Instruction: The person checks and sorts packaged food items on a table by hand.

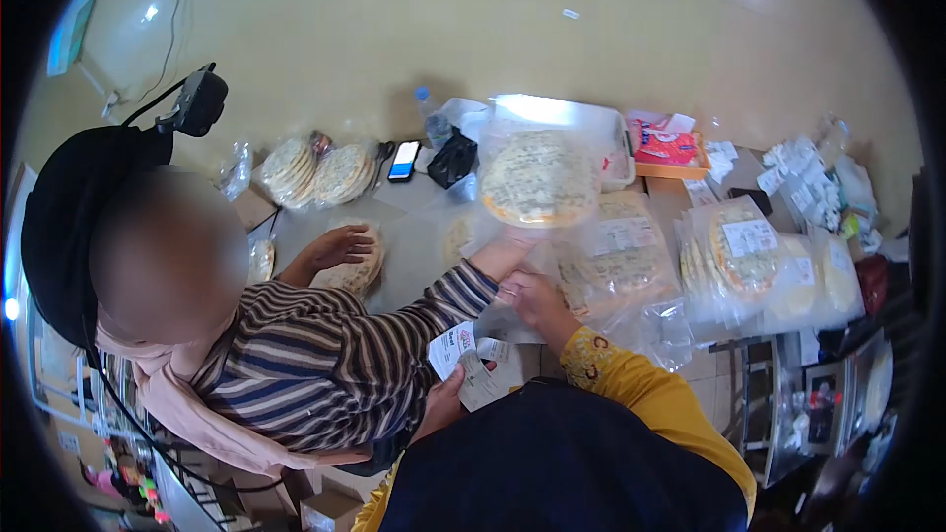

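Observation:
My left hand, low at the middle, pinches printed paper labels; more label sheets show beside them. In front of me my right hand has its fingers closed at the wrist of a co-worker; what they grip, if anything, is hidden. That co-worker's striped arm reaches across, and the hand holds up a bagged round flatbread, like a pizza with pale topping. Their other hand is open over another flatbread. Under my right forearm lies a labelled bagged stack.
Labelled bagged flatbreads stand at the right. Unlabelled stacks, a phone, a black bag and a bottle lie along the wall. Behind are a white tray, an orange box and crumpled paper.

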Demonstrator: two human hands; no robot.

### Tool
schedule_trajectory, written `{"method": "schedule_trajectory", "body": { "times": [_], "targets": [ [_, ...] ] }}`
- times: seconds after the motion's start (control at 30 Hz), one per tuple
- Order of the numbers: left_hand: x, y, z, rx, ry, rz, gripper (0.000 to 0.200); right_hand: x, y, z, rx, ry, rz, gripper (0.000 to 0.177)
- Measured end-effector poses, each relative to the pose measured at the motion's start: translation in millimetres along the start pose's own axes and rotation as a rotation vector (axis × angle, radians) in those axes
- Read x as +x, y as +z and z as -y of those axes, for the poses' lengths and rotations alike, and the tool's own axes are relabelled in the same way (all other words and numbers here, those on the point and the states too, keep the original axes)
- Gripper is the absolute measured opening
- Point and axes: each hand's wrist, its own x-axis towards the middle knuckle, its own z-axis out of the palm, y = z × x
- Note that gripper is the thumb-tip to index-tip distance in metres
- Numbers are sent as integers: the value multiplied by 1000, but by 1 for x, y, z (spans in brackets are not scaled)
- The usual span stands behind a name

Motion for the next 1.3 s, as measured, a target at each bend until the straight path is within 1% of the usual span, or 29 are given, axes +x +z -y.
{"method": "schedule_trajectory", "body": {
  "times": [0.07, 0.13, 0.17, 0.2, 0.27, 0.3, 0.37, 0.4, 0.43, 0.53, 0.63, 0.73, 0.83, 0.93, 1.03, 1.13, 1.2, 1.27, 1.3],
  "targets": [
    [-3, 5, -3, 39, -21, -16, 45, 3, -15, -7, 49, -44, 38, 20],
    [-5, 9, -5, 58, -27, 5, 46, -2, -2, -7, 140, -112, -65, 24],
    [-7, 11, -6, 59, -25, 22, 46, 9, -23, -19, -172, -261, -74, 25],
    [-9, 15, -8, 77, -40, 20, 46, 34, -62, -43, -488, -401, -85, 27],
    [-12, 20, -12, 108, -66, 10, 46, 45, -85, -54, -769, -565, -107, 28],
    [-12, 19, -12, 104, -79, 31, 45, 43, -83, -54, -728, -601, -112, 27],
    [-12, 16, -11, 94, -95, 70, 45, 24, -60, -37, -453, -437, -194, 26],
    [-14, 16, -12, 112, -96, 85, 45, -8, -17, -8, -218, -237, -265, 25],
    [-16, 17, -13, 128, -96, 101, 44, -26, 6, 8, 17, -34, -327, 25],
    [-16, 15, -12, 133, -128, 105, 44, -35, 2, 8, -137, -29, -210, 24],
    [-13, 10, -11, 176, -148, 87, 45, -34, 6, 13, -96, 27, -253, 20],
    [-13, 4, -9, 215, -137, 109, 44, -27, 7, 16, -82, -15, -305, 22],
    [-21, 8, -11, 217, -97, 157, 45, -29, 8, 18, -130, -8, -242, 26],
    [-27, 7, -11, 205, -50, 186, 46, -47, 27, 24, -248, 123, -342, 28],
    [-25, -6, -9, 199, -16, 217, 50, -68, 31, 28, -634, 196, -300, 25],
    [-21, -21, -5, 173, 2, 210, 50, -94, 39, 52, -891, -25, -391, 22],
    [-20, -28, -1, 178, 25, 204, 51, -89, 10, 70, -1181, -418, -569, 23],
    [-20, -25, -1, 178, 27, 216, 51, -102, 26, 113, -1347, -830, -807, 25],
    [-20, -22, -1, 177, 33, 223, 51, -97, 20, 133, -1334, -932, -896, 26]
  ]
}}
